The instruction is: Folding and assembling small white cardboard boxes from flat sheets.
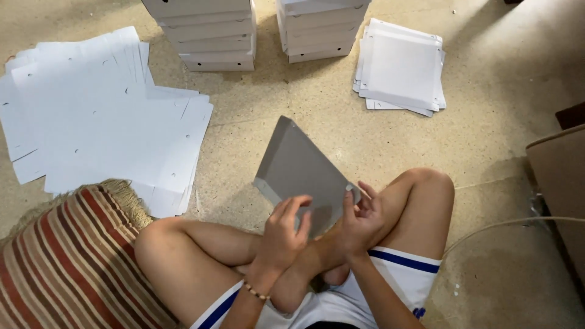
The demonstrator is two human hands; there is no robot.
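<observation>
hands: 2, left [281, 234] and right [361, 222] | grey cardboard piece held: 1 [298, 167] | stacks of folded white boxes: 2 [210, 33] [320, 27] | piles of flat white blanks: 2 [97, 116] [400, 67] | striped cushion: 1 [67, 262] | brown carton: 1 [560, 176]

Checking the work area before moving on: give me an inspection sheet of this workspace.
Surface: speckled stone floor; the person sits on it cross-legged.
Job's things: grey cardboard sheet, tilted up, partly folded, held over the lap.
Clutter: spread of flat white sheets at left; smaller pile of flat sheets at upper right; two stacks of folded white boxes and at the top.
Grippers: left hand and right hand both grip the sheet's near edge.
Cables: one pale cord runs across the floor at right.
Surroundings: striped cushion at lower left; brown cardboard box at right edge.
</observation>
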